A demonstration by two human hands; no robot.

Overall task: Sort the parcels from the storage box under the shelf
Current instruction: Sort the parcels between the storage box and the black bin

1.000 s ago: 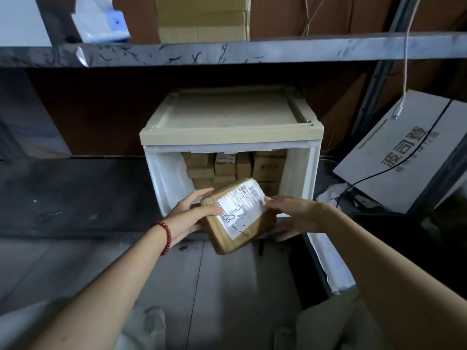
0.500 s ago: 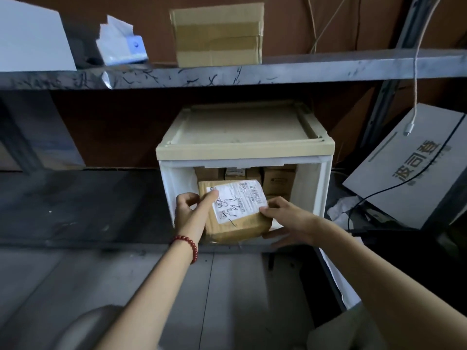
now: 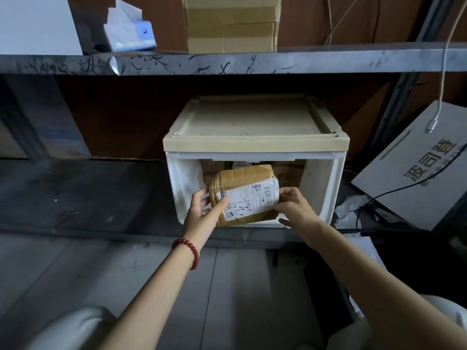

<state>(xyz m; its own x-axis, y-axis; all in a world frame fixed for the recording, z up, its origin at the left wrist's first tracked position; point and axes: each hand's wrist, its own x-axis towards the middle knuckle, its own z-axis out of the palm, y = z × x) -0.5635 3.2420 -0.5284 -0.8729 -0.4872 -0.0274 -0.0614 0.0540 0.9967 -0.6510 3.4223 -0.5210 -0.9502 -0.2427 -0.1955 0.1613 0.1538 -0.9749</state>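
A brown taped parcel [image 3: 242, 180] with a white shipping label sits in the open front of the storage box [image 3: 255, 145], a white box with a beige lid under the grey shelf [image 3: 328, 60]. My left hand [image 3: 202, 213] grips the parcel's left edge, thumb over the label. My right hand [image 3: 294, 207] holds its right edge with curled fingers. Several more brown parcels [image 3: 290, 173] are stacked at the back of the box, mostly hidden behind the held one.
On the shelf stand a taped cardboard box [image 3: 231, 21] and a tissue pack [image 3: 129, 34]. A flat grey carton [image 3: 414, 173] with printed characters leans at the right, a black cable across it. A white charging cable [image 3: 433, 122] dangles there. Grey floor lies below.
Both hands carried the parcel up and forward, from in front of the box into its opening. The parcel turned from tilted to nearly level. The camera moved closer.
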